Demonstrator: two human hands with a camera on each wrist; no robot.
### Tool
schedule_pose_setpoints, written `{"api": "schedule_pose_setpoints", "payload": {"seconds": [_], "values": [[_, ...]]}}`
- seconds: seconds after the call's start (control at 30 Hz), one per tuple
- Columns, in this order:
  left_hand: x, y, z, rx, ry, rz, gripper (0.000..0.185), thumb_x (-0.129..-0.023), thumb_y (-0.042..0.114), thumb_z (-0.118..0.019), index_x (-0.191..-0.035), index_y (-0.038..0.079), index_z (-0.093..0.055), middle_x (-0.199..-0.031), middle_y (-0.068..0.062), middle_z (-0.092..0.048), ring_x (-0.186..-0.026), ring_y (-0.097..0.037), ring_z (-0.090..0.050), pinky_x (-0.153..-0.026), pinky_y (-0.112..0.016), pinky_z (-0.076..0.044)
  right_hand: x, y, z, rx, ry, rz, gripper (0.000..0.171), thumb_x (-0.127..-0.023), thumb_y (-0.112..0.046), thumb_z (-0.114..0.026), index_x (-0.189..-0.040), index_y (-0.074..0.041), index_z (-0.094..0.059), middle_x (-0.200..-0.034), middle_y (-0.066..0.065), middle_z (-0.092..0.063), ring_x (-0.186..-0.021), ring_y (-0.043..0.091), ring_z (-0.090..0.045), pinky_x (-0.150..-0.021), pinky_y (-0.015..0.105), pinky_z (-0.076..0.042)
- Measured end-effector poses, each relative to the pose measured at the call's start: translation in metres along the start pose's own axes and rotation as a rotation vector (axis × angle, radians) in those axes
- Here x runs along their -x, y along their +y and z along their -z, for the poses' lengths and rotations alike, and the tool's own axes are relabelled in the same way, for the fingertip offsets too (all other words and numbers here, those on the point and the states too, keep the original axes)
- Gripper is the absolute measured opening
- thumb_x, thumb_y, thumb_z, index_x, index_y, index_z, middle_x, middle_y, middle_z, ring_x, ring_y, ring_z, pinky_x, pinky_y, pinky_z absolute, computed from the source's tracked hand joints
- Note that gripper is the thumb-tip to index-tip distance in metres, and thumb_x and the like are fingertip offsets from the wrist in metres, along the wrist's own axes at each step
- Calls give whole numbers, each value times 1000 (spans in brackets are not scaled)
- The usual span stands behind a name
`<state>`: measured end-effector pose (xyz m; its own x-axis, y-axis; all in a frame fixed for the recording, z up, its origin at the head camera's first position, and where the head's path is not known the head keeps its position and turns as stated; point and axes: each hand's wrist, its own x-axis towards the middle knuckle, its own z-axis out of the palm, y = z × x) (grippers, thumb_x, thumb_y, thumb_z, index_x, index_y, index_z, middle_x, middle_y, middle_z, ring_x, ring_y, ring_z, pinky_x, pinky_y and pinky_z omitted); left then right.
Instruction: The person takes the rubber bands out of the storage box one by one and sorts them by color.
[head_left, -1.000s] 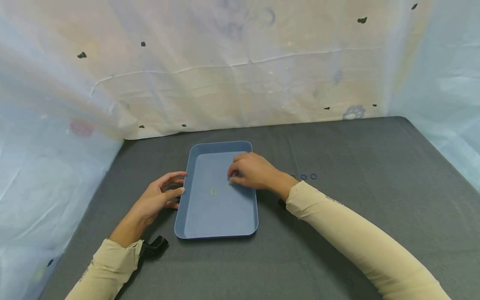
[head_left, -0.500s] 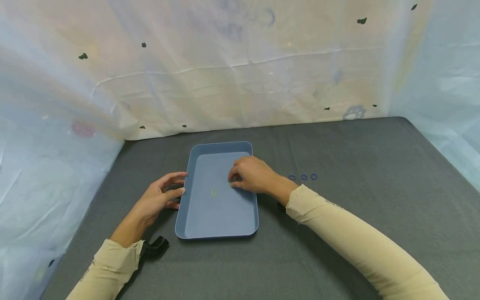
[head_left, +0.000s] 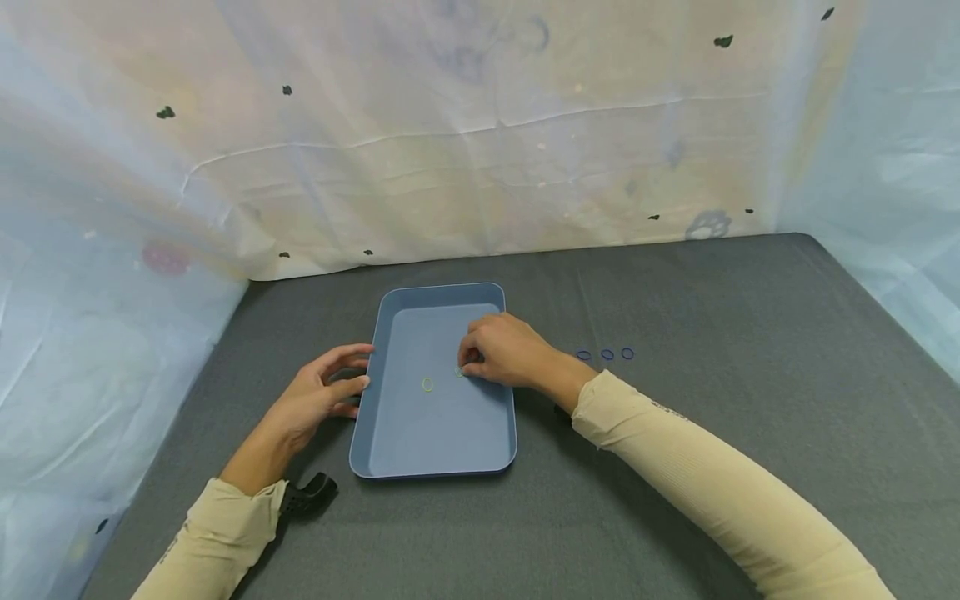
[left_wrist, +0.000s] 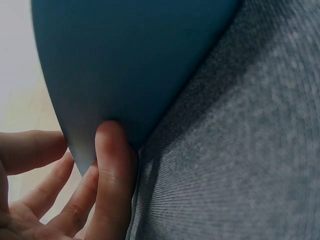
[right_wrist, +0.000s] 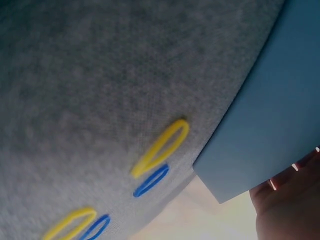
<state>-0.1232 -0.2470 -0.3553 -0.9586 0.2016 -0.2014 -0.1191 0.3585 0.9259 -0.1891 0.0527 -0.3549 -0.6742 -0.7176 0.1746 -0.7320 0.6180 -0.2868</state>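
Observation:
A light green rubber band (head_left: pixel 459 372) lies at the fingertips of my right hand (head_left: pixel 504 350), whose thumb and curled fingers pinch it low over the blue tray (head_left: pixel 435 433). To its left, a yellow-green rubber band (head_left: pixel 427 384) rests on the tray floor. My left hand (head_left: pixel 311 396) touches the tray's left side with its fingers spread. In the left wrist view, the thumb (left_wrist: pixel 111 150) lies flat against the outer wall. The right wrist view shows the right hand (right_wrist: pixel 290 205) past the tray wall (right_wrist: pixel 250 125), its fingertips hidden.
On the grey cloth right of the tray lie blue rubber bands (head_left: pixel 607 354) in a row. Yellow rubber bands (right_wrist: pixel 161 147) lie beside blue ones (right_wrist: pixel 151 180) in the right wrist view. A patterned curtain (head_left: pixel 480 183) hangs behind the table.
My right hand has lowered slightly, and its thumb and fingers have come together at the light green band. The left hand and the tray have stayed put.

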Motion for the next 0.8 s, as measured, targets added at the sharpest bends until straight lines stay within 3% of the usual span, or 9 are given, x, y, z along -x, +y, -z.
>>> {"api": "schedule_pose_setpoints", "payload": {"seconds": [0.8], "values": [[0,-1,0,11,0,-3,58,-99,19,-63,-151,9,-39,-148,-22,-41,-99,-10,-60,-75,-34,-59,7,-5,8,-56,54,-79,6,-89,-26,-76,-88,-20,-76,-91,-6,-68,-86,10,-63,-78,29,-53]]}}
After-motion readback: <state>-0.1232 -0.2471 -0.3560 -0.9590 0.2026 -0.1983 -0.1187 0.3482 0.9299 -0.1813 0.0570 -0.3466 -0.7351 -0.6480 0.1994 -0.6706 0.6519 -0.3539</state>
